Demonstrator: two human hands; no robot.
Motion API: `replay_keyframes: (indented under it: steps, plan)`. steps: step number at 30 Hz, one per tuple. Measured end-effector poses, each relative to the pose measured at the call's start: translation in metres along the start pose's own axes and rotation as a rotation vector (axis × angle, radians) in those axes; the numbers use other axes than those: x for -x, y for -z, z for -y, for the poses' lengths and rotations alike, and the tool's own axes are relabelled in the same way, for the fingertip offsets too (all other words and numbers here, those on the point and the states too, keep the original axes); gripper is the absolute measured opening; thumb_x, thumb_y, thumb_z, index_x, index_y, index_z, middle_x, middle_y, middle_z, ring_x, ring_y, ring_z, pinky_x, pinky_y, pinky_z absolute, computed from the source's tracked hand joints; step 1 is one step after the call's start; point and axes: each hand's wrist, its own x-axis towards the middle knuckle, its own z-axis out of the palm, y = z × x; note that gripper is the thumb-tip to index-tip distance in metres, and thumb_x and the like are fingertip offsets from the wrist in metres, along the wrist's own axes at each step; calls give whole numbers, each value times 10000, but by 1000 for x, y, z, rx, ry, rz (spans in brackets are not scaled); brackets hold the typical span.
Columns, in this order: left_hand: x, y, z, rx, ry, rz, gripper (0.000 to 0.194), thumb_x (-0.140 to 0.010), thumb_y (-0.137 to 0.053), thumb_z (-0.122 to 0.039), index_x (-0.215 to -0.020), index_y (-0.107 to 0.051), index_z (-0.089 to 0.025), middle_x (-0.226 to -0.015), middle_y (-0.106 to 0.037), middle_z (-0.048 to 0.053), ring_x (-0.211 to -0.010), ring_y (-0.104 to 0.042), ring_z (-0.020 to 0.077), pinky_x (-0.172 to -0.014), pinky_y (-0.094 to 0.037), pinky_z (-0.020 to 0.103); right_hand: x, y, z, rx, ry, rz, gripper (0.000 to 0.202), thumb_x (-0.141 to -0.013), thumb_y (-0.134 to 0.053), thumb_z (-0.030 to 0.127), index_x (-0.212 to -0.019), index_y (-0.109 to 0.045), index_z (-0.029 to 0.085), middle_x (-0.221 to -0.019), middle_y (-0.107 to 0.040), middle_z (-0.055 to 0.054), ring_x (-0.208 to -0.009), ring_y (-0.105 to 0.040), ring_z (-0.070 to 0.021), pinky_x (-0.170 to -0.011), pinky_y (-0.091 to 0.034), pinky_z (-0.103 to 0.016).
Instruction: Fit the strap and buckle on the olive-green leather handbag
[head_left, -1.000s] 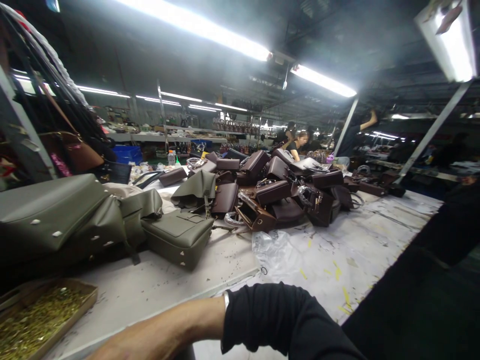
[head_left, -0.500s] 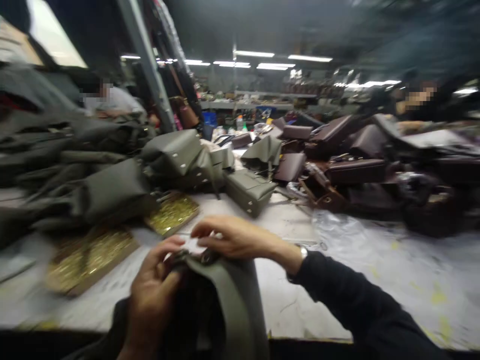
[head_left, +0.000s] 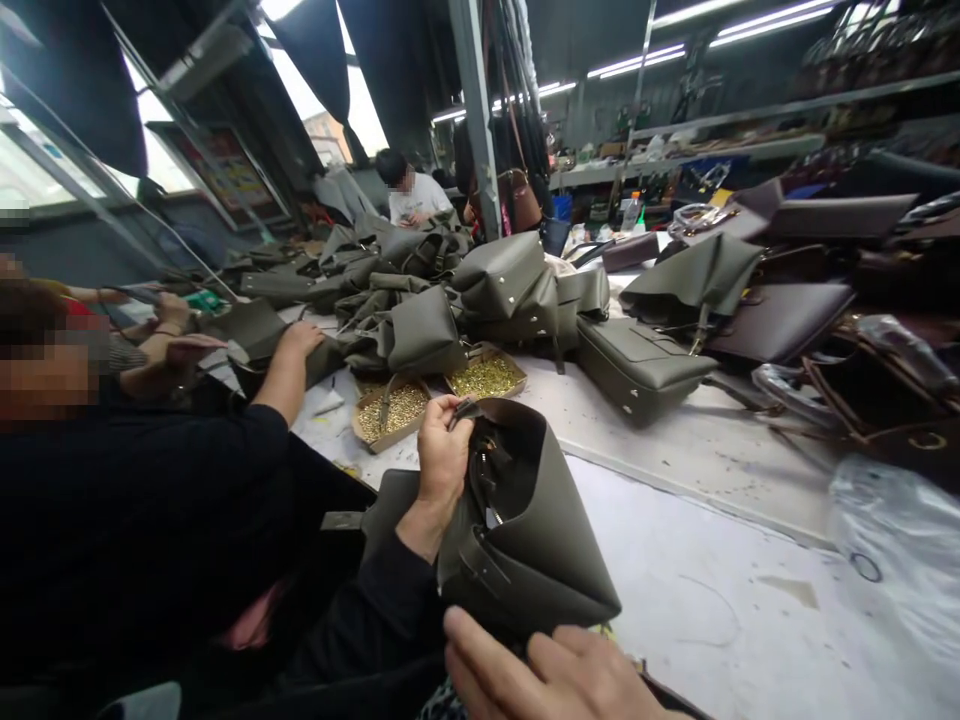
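An olive-green leather bag [head_left: 540, 530] is held up in front of me over the near edge of the white table [head_left: 720, 560]. My left hand [head_left: 442, 455] grips its open top rim, with the black sleeve below it. My right hand [head_left: 555, 675] is under the bag's lower edge at the bottom of the view, fingers touching it. Dark straps and metal fittings show inside the bag's mouth.
Two shallow trays of brass parts [head_left: 394, 410] [head_left: 487, 377] sit just beyond the bag. A heap of olive bags [head_left: 465, 290] and brown bags [head_left: 825, 290] covers the table's far side. A co-worker in black [head_left: 135, 490] sits at my left; another person [head_left: 412, 195] works farther back. Clear plastic wrap [head_left: 900, 540] lies at right.
The view has swung left. My right hand dropped from the bag's top to its underside, and the bag now stands higher with its mouth open.
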Motion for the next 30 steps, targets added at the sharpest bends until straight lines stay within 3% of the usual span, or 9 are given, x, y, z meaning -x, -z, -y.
replay_keyframes:
  steps: [2, 4, 8, 13, 16, 19, 22, 25, 30]
  plan:
    - [-4, 0, 3, -68, -31, 30, 293, -793, -643, -278, -1037, -509, -184, -1082, -724, 112, -1033, -710, 230, -917, -572, 355, -14, -7, -2, 51, 94, 105, 516, -879, -667, 273, -1372, -598, 136, -1296, -684, -126, -485, -453, -122, -360, -391, -297]
    - [-11, 3, 1, -162, -73, 70, 269, -788, -613, -245, -1033, -523, -182, -1014, -720, 86, -959, -711, 212, -882, -568, 334, -23, -10, -6, 142, 74, 225, 621, -867, -611, 288, -1441, -512, 73, -1483, -523, -197, -600, -542, -165, -477, -491, -339]
    - [-26, 23, -16, -388, -168, 243, 401, -718, -569, -140, -1114, -613, -186, -1010, -711, 52, -952, -685, 207, -927, -534, 345, -22, -11, -12, 227, -28, 321, 556, -865, -548, 213, -1410, -514, 110, -1304, -636, -183, -793, -611, -265, -657, -530, -414]
    - [-39, 54, -50, -717, -284, 529, 376, -699, -564, -123, -1012, -744, -227, -1038, -716, 37, -1018, -655, 245, -971, -483, 357, -20, 9, -25, 116, -31, 299, 278, -741, -686, 153, -993, -595, 229, -925, -688, -47, -530, -501, -192, -465, -400, -354]
    - [-48, 65, -65, -1101, -366, 624, 333, -780, -535, -194, -1054, -723, -206, -1049, -711, 57, -969, -667, 250, -867, -496, 334, -18, 30, -50, 119, -55, 266, 234, -728, -665, 65, -858, -559, 228, -1124, -707, -56, -576, -535, -178, -484, -424, -335]
    - [-53, 68, -80, -1227, -376, 631, 246, -799, -571, -268, -978, -715, -178, -1012, -714, 87, -919, -676, 279, -802, -489, 342, -9, 46, -91, 219, -158, 188, 238, -817, -545, -6, -899, -590, 212, -1371, -615, -94, -698, -618, -176, -567, -477, -313]
    - [-43, 64, -102, -1364, -420, 702, 203, -820, -626, -359, -780, -693, -172, -862, -707, 107, -813, -676, 306, -713, -460, 351, 1, 50, -135, 230, -399, 104, 204, -960, -494, 88, -988, -631, 236, -1483, -512, -84, -830, -679, -170, -594, -492, -284]
    - [-14, 56, -128, -1504, -466, 861, 373, -880, -624, -483, -663, -666, -183, -730, -692, 98, -691, -659, 288, -618, -399, 337, 9, 42, -165, 143, -584, 51, 136, -1013, -515, 223, -1031, -646, 257, -1400, -571, -61, -907, -700, -196, -667, -547, -303]
    - [32, 40, -136, -1455, -482, 1116, 395, -980, -507, -365, -671, -666, -177, -696, -693, 73, -632, -644, 236, -577, -359, 328, 21, 16, -179, -52, -545, 26, 239, -1012, -477, 203, -1188, -636, 235, -1328, -614, -95, -1174, -625, -262, -962, -565, -413]
